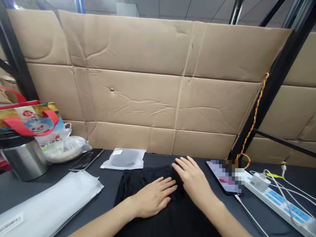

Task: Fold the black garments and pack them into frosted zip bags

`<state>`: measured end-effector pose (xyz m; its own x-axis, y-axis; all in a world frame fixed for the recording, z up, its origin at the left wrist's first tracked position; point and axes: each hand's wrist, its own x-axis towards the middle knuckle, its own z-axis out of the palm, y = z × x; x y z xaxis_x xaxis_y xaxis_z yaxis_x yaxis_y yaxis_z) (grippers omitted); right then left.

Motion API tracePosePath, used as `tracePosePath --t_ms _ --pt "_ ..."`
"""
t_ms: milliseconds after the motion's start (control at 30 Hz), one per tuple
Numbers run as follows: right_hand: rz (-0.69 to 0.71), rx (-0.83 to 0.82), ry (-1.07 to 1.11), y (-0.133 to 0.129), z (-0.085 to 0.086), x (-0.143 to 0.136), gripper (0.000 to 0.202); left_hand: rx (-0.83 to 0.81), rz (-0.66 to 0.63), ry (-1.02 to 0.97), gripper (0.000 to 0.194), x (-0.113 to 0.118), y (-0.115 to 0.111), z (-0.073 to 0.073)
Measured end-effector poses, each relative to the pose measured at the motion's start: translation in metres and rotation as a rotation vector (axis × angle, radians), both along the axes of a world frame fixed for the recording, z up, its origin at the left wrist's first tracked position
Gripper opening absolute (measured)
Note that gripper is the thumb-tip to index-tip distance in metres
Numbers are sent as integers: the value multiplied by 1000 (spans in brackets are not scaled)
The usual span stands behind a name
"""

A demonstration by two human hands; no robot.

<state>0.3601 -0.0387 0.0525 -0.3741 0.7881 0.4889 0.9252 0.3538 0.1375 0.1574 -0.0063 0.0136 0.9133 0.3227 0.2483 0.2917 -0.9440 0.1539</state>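
A black cloth garment [148,172] lies spread on the dark table in front of me, its lower part running out of view at the bottom. My left hand [155,197] rests flat on it, palm down, fingers pointing right. My right hand [191,176] lies on the garment's right upper part, fingers stretched out and angled up to the left. Neither hand grips the cloth visibly. Just beyond the garment is a small frosted plastic packet [125,158] with a dark item inside and a white label.
Left are white plastic bags [56,200], a steel cup [26,158], a dark phone [86,160] and a colourful carrier bag [41,121]. Right are a lit phone [223,177] on a cable and a power strip [278,197]. A cardboard wall [138,98] stands behind.
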Motion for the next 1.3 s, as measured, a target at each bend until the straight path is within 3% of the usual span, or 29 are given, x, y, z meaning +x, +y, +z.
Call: tracePosePath --t_ms 133,300,400,500,567,633,700,833,933,1033,1167,1300 --pt "67 -183 191 -5 -16 -33 54 29 37 -46 35 3 -3 -5" --pt "187 -382 225 -13 -37 -29 50 46 19 -54 32 -3 -11 1" --pt "226 -379 201 -15 -38 -26 50 30 73 27 28 -23 -18 13" --pt "244 -358 212 -15 -33 -24 50 -7 195 113 36 -60 -25 25" --pt "143 -278 316 -13 -27 -20 49 -19 270 131 48 -88 -29 29" --pt "-59 -221 435 -12 -20 -12 41 -17 335 123 58 -114 -31 27" --pt "-225 -301 483 -11 -17 -4 41 6 386 105 61 -134 -33 20" --pt "-267 -470 460 -10 -24 -2 41 128 454 23 51 -156 -32 0" --pt "-251 -384 474 -6 -31 -9 32 215 445 -40 39 -156 -32 -4" --pt "-171 -354 570 -1 -31 -9 27 225 407 -118 31 -143 -33 1" --pt "-162 -329 673 8 -29 7 22 144 360 -174 29 -112 -36 8" --pt "-235 -314 615 12 -37 26 20 30 318 -103 31 -93 -34 3"
